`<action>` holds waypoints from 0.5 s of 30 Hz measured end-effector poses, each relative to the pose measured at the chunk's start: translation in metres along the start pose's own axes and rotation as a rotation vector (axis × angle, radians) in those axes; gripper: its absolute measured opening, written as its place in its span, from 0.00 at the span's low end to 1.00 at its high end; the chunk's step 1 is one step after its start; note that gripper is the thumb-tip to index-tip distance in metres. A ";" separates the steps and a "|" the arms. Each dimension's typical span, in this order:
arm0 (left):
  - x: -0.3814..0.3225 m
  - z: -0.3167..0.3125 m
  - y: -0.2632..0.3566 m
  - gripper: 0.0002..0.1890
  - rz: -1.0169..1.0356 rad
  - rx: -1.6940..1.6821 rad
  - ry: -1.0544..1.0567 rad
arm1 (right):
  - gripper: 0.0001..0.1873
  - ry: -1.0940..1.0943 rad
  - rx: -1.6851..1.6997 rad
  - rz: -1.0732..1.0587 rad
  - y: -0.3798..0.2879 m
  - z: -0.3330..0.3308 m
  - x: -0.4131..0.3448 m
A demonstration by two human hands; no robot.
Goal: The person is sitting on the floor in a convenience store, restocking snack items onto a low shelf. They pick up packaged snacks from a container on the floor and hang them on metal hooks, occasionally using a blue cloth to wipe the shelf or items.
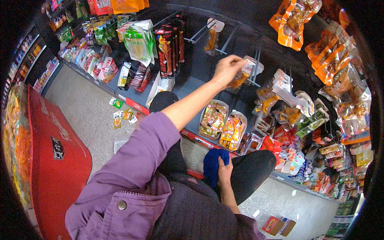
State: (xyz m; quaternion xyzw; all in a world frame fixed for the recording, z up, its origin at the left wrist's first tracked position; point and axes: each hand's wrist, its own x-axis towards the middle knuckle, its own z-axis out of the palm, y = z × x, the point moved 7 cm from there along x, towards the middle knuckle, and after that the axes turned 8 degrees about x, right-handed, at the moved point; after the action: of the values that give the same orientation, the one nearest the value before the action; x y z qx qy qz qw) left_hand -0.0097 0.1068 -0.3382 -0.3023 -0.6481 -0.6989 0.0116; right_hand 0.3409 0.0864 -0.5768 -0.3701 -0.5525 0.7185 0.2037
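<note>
My left hand (229,70) reaches up to a metal display hook (256,67), its curled fingers pinching the edge of a clear snack packet (240,80) with a white header card. Low between my knees, my right hand (225,171) grips a bunched dark blue cloth (213,166). Another packet (211,40) hangs alone on a hook farther left. Below my left forearm, two open display boxes, one of gold sachets (213,120) and one of orange sachets (233,132), stand side by side on the dark shelf (195,90).
Green-and-white bags (138,42) and long red-black packs (165,54) hang to the left. More packets (288,112) crowd the hooks at right. Loose sachets (117,120) and flat cartons (277,225) lie on the floor. A red display stand (57,174) is at far left.
</note>
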 end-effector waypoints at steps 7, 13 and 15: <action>0.068 -0.133 -0.085 0.11 -0.073 0.082 0.355 | 0.13 -0.053 -0.023 0.081 0.019 0.005 0.009; 0.176 -0.123 -0.112 0.23 0.107 0.330 0.323 | 0.14 -0.074 -0.047 0.085 0.035 0.008 0.025; 0.186 -0.109 -0.121 0.24 -0.006 0.299 0.239 | 0.14 -0.051 -0.052 0.085 0.036 0.006 0.026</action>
State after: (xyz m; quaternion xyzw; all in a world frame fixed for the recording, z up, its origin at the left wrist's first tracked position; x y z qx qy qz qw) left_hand -0.2560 0.0964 -0.3630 -0.2100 -0.7396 -0.6259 0.1310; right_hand 0.3236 0.0895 -0.6178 -0.3800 -0.5599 0.7211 0.1489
